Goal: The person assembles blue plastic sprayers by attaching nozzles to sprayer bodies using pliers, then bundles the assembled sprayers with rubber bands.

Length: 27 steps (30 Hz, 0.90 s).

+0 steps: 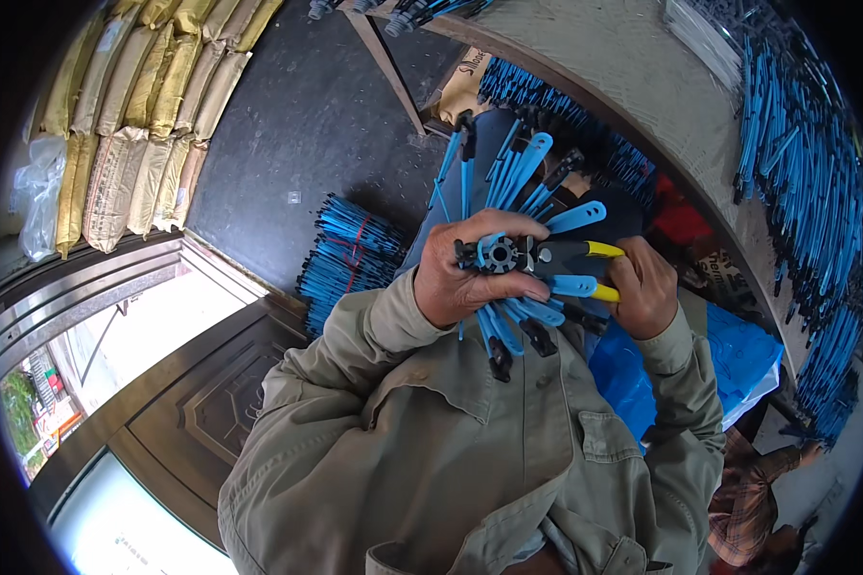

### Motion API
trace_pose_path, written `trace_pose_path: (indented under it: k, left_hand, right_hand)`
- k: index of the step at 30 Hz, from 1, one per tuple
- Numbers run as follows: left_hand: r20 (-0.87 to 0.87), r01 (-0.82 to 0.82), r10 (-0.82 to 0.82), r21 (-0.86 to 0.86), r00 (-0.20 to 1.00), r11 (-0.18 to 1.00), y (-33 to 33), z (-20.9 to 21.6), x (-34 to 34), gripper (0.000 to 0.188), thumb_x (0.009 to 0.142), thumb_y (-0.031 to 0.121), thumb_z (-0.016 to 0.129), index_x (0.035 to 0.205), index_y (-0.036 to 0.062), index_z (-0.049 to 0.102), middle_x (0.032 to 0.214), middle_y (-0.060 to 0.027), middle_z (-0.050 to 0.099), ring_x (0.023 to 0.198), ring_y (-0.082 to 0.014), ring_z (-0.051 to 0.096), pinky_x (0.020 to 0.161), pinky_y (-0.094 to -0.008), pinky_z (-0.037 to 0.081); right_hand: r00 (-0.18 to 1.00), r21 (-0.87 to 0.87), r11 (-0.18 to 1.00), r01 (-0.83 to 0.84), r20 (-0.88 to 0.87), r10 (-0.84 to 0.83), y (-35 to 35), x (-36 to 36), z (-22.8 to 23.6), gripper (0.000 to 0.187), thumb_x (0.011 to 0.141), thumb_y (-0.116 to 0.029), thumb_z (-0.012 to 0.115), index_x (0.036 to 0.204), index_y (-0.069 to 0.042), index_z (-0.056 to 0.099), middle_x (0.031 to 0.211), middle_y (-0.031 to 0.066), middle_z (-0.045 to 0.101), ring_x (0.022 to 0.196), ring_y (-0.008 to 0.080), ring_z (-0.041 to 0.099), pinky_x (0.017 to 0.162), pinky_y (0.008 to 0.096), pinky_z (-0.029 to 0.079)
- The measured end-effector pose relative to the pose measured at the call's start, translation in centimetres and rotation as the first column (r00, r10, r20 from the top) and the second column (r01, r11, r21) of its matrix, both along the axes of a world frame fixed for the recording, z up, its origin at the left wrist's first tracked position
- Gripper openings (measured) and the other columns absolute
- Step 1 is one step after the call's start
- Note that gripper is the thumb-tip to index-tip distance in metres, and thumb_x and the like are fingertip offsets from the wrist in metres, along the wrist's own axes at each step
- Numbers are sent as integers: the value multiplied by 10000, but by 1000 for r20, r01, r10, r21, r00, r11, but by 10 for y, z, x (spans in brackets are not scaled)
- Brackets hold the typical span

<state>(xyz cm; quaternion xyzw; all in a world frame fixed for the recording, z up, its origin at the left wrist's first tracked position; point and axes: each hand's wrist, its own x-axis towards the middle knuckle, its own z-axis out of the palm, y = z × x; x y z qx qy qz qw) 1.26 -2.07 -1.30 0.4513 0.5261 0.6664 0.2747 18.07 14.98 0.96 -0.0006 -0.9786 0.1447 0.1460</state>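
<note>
My left hand [451,273] is closed around a fanned bundle of blue plastic strips [525,163] with black ends. The strips stick out above and below its fingers. Between thumb and forefinger shows a black, toothed, wheel-like end piece [499,254]. In my right hand [647,287] is a pair of pliers [604,250] with yellow handles, the fingers wrapped round them. Their dark head points left and lies right beside the wheel-like piece. Whether the jaws touch it, I cannot tell. One strip with a holed, rounded tip [573,286] passes close to the handles.
A workbench [604,72] curves along the right, piled with blue strips [801,163]. More tied bundles [350,254] lie on the dark floor at left. Stacked sacks [153,96] stand far left, above a door [201,412]. A blue bag [738,359] and another person's plaid sleeve [743,508] are at right.
</note>
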Motion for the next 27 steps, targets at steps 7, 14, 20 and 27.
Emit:
trace_pose_path:
  k: [7, 14, 20, 27]
  left_hand:
    - [-47, 149, -149, 2, 988, 989, 0, 0, -11, 449, 616, 192, 805, 981, 33, 598, 901, -72, 617, 783, -152, 603, 656, -274, 467]
    - [66, 370, -369, 5, 927, 929, -2, 0, -13, 432, 616, 188, 807, 949, 24, 587, 856, -73, 611, 732, -154, 590, 611, -286, 446]
    - [44, 338, -337, -10, 941, 941, -1, -3, -15, 467, 615, 191, 812, 976, 18, 571, 801, -59, 585, 700, -131, 551, 607, -272, 429]
    - [63, 219, -214, -82, 975, 972, -2, 7, -42, 404, 750, 247, 701, 1028, -7, 552, 824, -64, 574, 709, -140, 552, 625, -280, 439]
  right_hand:
    - [916, -561, 806, -188, 195, 350, 26, 4, 33, 235, 786, -162, 643, 773, 2, 476, 765, 152, 537, 570, 266, 561, 480, 335, 440]
    - [638, -690, 700, 183, 625, 449, 42, -9, 99, 227, 849, -162, 588, 920, -19, 427, 701, 109, 583, 532, 220, 608, 463, 297, 453]
    - [635, -538, 842, 27, 660, 401, 40, -18, 97, 205, 852, -145, 581, 917, -33, 422, 688, 114, 579, 511, 214, 603, 457, 299, 449]
    - [918, -318, 948, 5, 377, 122, 13, -12, 65, 201, 806, -104, 612, 921, -10, 477, 735, 151, 543, 597, 317, 583, 511, 378, 431]
